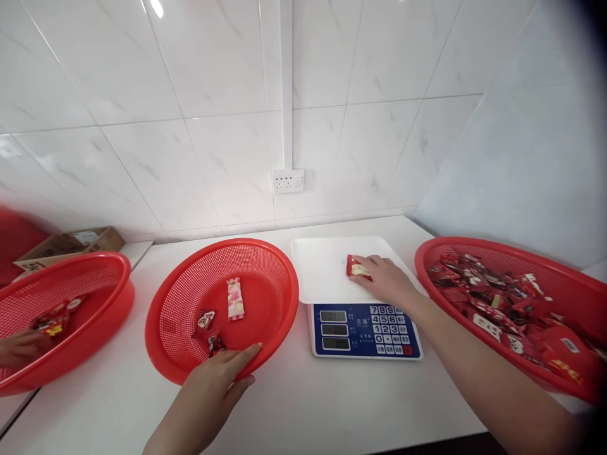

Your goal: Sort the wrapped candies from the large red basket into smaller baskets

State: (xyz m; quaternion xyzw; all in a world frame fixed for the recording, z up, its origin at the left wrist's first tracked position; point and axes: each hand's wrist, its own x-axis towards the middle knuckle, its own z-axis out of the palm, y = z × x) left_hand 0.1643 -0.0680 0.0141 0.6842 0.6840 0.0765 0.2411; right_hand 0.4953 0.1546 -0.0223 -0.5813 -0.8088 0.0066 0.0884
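My left hand (215,385) grips the near rim of a red plastic basket (165,341), fingers over the edge and thumb outside. Inside this basket lie a pink-and-white wrapped packet (235,299) and a few small dark red wrapped pieces (213,341). Over the white pan (317,272) of a digital scale (363,332), my right hand (384,278) is closed on a small red-and-cream snack packet (358,268). Its fingertips partly cover the packet. The blue keypad and small displays of the scale face me.
A red basket (474,249) heaped with red wrapped packets (497,303) stands at right. At left, another person's hand (23,347) reaches into a third red basket (114,303) with some packets. Behind it sits a cardboard box (102,240). The tiled wall has a socket (288,181).
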